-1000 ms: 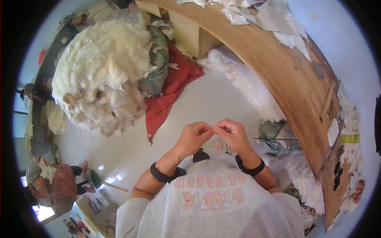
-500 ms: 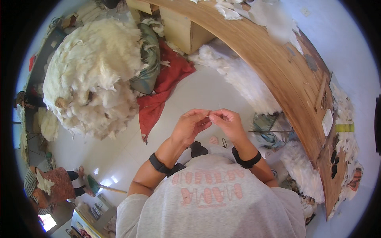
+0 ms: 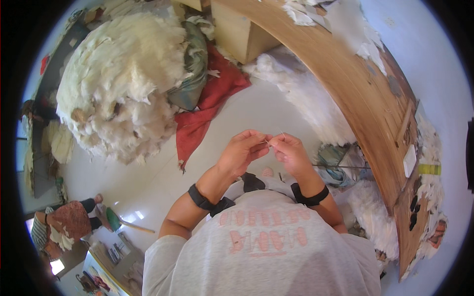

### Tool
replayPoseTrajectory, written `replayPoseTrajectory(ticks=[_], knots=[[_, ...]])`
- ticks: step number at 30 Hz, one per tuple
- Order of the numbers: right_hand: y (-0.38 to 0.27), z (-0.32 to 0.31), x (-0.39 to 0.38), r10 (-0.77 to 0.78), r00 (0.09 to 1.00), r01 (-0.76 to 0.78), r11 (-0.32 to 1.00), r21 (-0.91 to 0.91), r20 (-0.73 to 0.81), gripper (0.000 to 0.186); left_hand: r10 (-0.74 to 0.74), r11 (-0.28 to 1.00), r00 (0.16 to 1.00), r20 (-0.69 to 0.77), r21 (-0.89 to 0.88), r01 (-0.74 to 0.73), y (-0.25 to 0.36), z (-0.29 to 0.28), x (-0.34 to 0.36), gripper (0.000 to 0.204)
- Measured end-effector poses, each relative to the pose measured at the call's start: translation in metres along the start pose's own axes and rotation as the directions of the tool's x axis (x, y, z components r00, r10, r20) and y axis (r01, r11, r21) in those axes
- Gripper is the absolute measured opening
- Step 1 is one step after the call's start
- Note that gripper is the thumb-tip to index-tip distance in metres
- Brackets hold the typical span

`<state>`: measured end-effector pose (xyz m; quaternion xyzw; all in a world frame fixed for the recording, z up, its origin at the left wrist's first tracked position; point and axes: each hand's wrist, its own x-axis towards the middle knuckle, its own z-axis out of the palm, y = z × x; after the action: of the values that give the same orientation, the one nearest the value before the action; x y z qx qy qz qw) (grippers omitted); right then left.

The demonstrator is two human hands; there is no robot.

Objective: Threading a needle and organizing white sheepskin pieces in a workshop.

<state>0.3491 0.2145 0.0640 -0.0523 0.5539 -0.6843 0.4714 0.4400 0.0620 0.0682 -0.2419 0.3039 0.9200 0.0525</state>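
- A thin, pale, thread-like strand is at the meeting fingertips, held up in the air in front of the chest; it is too fine to tell whether it is thread, wire or needle.
- The right hand has its grip pinched on the strand, thumb against forefinger; a fine end seems to stick up above the knuckles. A light, flat pinch close to the working end should bend it least.
- The left hand curls in just beside it, tips almost touching the right thumb; whether its grip pinches the strand as well, I cannot tell. Steadying one hand against the other would help cut any tremble.
- Black fabric bands circle both wrists; loose ends are best held clear of the strand.
- The light grey shirt lies behind the hands. Elbows tucked against it would give firmer support.
- Beyond is the pale, shiny floor, against which so pale a strand shows poorly; the crumpled red cloth or the long brown wooden bench would make a darker backdrop.
- The big, fluffy cream-white fibre heap sits well apart; stray fluff could catch on the strand.
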Motion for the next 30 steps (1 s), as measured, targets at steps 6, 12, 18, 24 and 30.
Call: replayPoseTrajectory(ticks=[6, 12, 18, 24, 30], knots=[[-0.008, 0.027, -0.003, -0.139, 0.99, 0.117, 0.876, -0.467, -0.012, 0.02, 0.21, 0.96, 0.977, 0.032, 0.184, -0.212, -0.018, -0.022, -0.006, 0.018], [-0.004, 0.027, 0.006, -0.169, 0.984, 0.177, 0.876, -0.449, 0.058, 0.016, 0.427, 0.867, 0.904, 0.009, 0.281, -0.412, -0.016, -0.012, -0.018, 0.009], [-0.002, 0.041, 0.016, -0.26, 0.903, 0.409, 0.763, -0.501, 0.342, 0.015, 0.425, 0.899, 0.895, -0.131, 0.177, -0.401, -0.019, -0.015, -0.043, 0.011], [0.006, 0.043, 0.014, -0.27, 0.879, 0.443, 0.766, -0.465, 0.392, 0.015, 0.356, 0.934, 0.91, -0.212, 0.066, -0.35, -0.024, -0.015, -0.053, 0.01], [-0.003, 0.05, 0.016, -0.105, 0.935, 0.269, 0.833, -0.483, 0.339, 0.016, 0.381, 0.924, 0.903, -0.199, 0.09, -0.371, -0.018, -0.027, -0.058, 0.014]])
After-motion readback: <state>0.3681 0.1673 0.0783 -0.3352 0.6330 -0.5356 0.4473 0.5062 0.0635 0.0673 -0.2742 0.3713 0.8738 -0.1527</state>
